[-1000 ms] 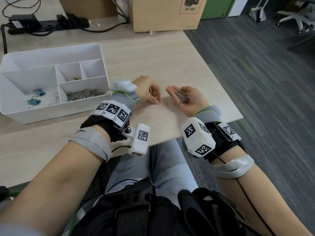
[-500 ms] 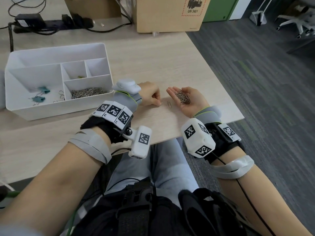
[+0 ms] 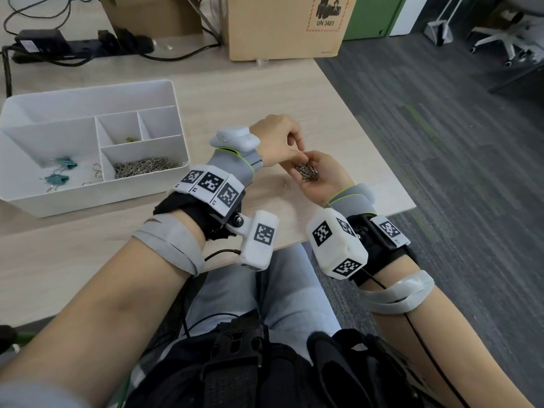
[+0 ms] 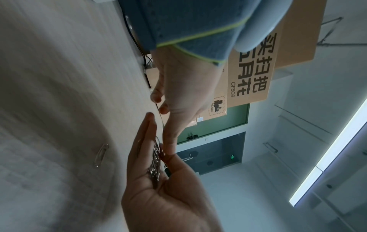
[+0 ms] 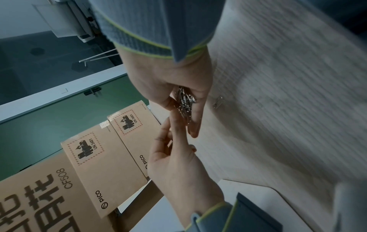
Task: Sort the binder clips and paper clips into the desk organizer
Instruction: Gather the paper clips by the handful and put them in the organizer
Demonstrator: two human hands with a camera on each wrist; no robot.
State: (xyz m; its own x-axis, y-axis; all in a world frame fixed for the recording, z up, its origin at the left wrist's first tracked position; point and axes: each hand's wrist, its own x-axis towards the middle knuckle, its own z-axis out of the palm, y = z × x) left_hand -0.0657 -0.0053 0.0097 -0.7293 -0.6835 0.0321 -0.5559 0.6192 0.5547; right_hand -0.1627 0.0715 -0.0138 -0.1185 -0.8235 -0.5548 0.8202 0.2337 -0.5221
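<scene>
Head view shows left hand [image 3: 279, 142] has moved from the surface [image 3: 294, 92] to right hand [image 3: 321, 175], fingers pinched over its cupped paper clips [image 3: 307, 173]; 1 loose clip [image 3: 287, 186] remains, so gathering continues.

Silver paper clips [image 3: 307, 173] heaped in cupped right hand [image 3: 321, 175], more in white organizer [image 3: 88, 198], teal binder clips [image 3: 60, 172] alongside

The head view is evenly and softly lit, with faint shadows under the forearms on the desk [image 3: 309, 92] and straight lines bowing toward the picture's edges. Both wrist views are dimmer and bluish, darkening at the corners, the desk's wood grain smeared by blur. A ceiling light strip [image 4: 325, 150] glares white.
</scene>
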